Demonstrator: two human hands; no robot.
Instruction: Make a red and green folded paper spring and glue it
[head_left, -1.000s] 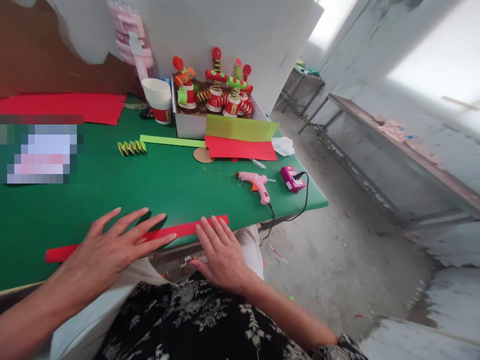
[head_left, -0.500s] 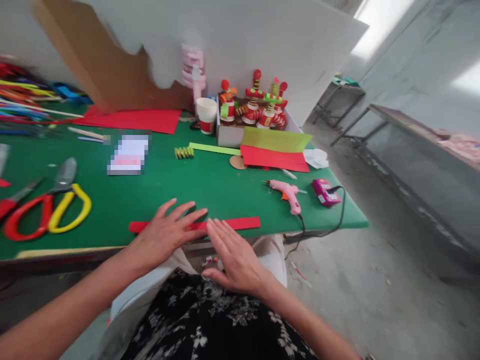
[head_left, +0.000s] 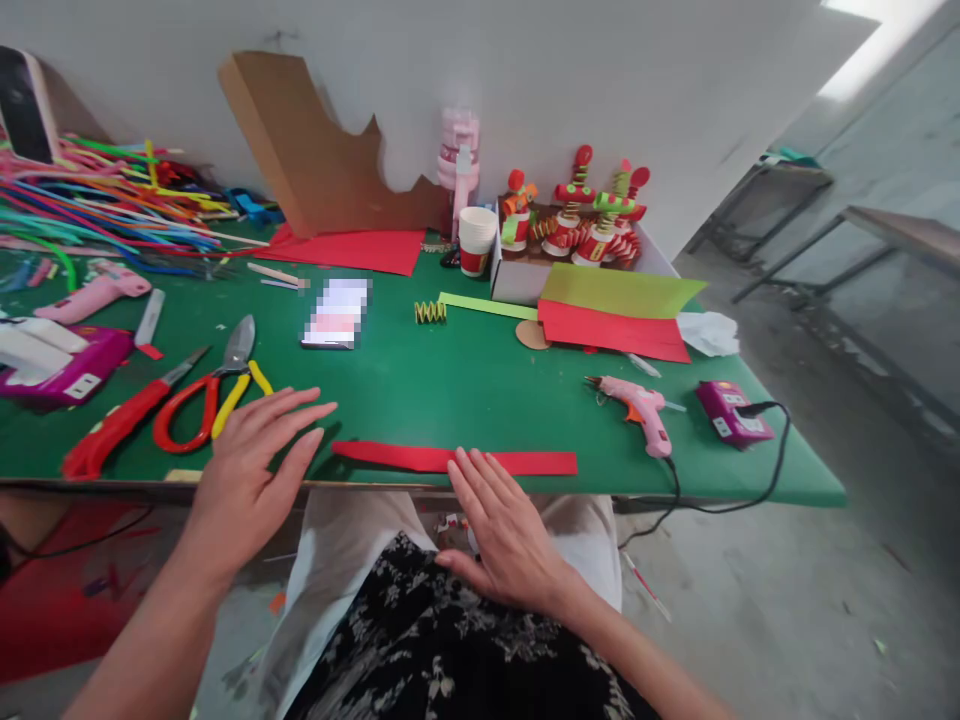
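A red paper strip (head_left: pixel 390 456) lies along the front edge of the green table, its left end curling up a little. The fingertips of my right hand (head_left: pixel 502 525) rest flat on the strip near its middle, fingers stretched out. Off the strip's left end hovers my left hand (head_left: pixel 259 460), fingers apart with nothing in them, partly covering the yellow handle of the scissors (head_left: pixel 187 410). Left of the scissors lies a red-handled cutting tool (head_left: pixel 124 425).
A pink glue gun (head_left: pixel 637 405) and a purple power socket (head_left: pixel 733 412) with a cord are at right. Behind are a phone (head_left: pixel 337 312), a folded green paper spring (head_left: pixel 430 313), paper cups (head_left: pixel 477 240), red paper (head_left: pixel 615 331) and a box (head_left: pixel 517 281) of paper figures. Pipe cleaners (head_left: pixel 112 215) lie left.
My left hand has moved left off the red strip. My right hand stays on the strip. The strip's left end now lifts slightly. The view has shifted left.
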